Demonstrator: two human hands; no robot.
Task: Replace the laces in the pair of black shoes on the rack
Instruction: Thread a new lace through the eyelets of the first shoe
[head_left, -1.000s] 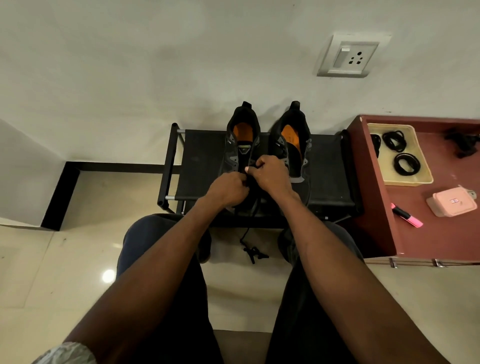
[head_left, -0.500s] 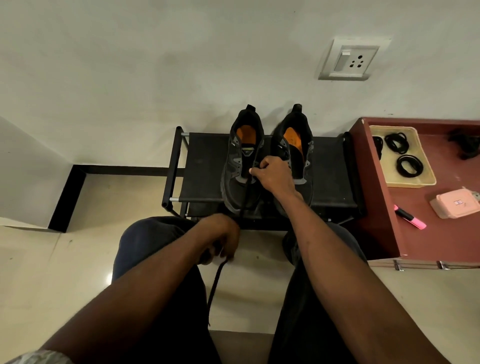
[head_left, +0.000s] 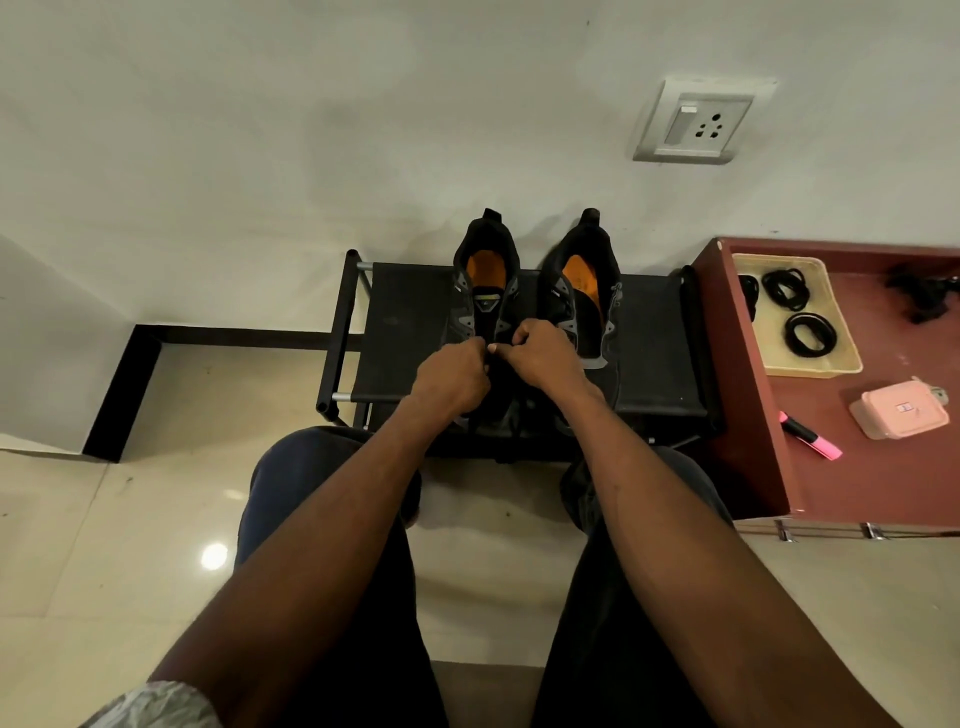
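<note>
Both black shoes sit side by side on the black rack (head_left: 405, 332) against the far wall, toes toward the person, likely so the eyelets face up within reach from a seated spot. Left shoe (head_left: 485, 291) is the one being worked; right shoe (head_left: 584, 301) sits just beside it, untouched, no lace visible on it. Left hand (head_left: 454, 376) and right hand (head_left: 540, 353) meet over the left shoe's mid eyelet rows, fingers curled, fingertips nearly touching. Each grip looks pinched shut on something thin there, presumably the lace, but the lace itself is too dark to make out, so can't tell for sure. The shoe lies directly under both grips, tongue and heel just beyond them. Spare coiled laces (head_left: 784, 288) wait in a cream tray (head_left: 841, 358) on the red worktop (head_left: 883, 467) at right, well apart from the hands.
</note>
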